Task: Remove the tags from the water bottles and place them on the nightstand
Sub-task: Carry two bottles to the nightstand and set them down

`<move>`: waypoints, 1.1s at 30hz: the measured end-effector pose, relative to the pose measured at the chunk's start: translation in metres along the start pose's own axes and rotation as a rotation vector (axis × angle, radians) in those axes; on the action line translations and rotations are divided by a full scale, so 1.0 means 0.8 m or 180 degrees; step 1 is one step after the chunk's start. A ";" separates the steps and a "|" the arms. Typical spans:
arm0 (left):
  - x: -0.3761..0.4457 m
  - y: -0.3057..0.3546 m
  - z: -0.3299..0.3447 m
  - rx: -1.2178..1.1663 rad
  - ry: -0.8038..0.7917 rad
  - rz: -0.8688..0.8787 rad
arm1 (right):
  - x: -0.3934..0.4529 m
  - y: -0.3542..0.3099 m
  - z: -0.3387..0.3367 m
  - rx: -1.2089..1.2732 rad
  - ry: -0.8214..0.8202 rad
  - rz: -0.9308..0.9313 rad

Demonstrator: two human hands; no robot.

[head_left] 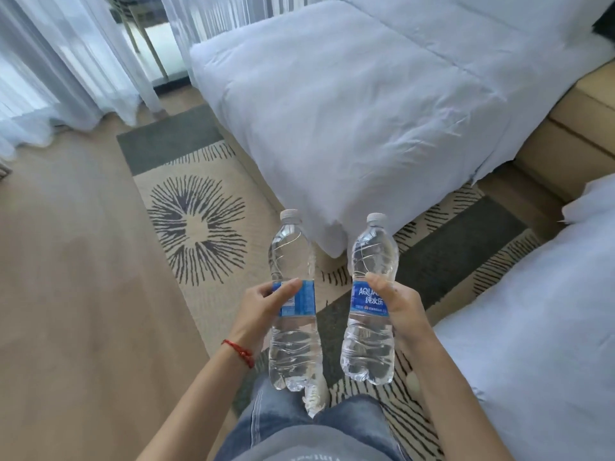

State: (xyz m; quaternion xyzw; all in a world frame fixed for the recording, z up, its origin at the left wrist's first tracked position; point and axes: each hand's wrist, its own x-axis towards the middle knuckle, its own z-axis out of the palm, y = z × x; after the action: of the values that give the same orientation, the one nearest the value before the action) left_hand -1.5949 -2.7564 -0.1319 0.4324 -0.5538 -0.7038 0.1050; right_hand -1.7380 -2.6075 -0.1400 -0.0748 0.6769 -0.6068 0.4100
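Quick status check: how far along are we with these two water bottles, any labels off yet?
Nothing looks done: both blue labels are on. In hand: the left hand grips the left water bottle at its label; the right hand grips the right water bottle at its label. Left: peeling both labels and setting the bottles on the nightstand, which is not in view.
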 end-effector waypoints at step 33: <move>0.334 0.171 0.337 0.1654 -0.2443 -0.0039 | 0.152 -0.094 -0.213 0.1039 0.2943 0.0275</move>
State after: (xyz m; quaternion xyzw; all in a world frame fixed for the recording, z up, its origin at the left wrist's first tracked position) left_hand -1.9971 -2.7878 -0.1406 0.1559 -0.7080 -0.6515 -0.2237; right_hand -1.9569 -2.5697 -0.1425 0.2957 0.6865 -0.6570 0.0978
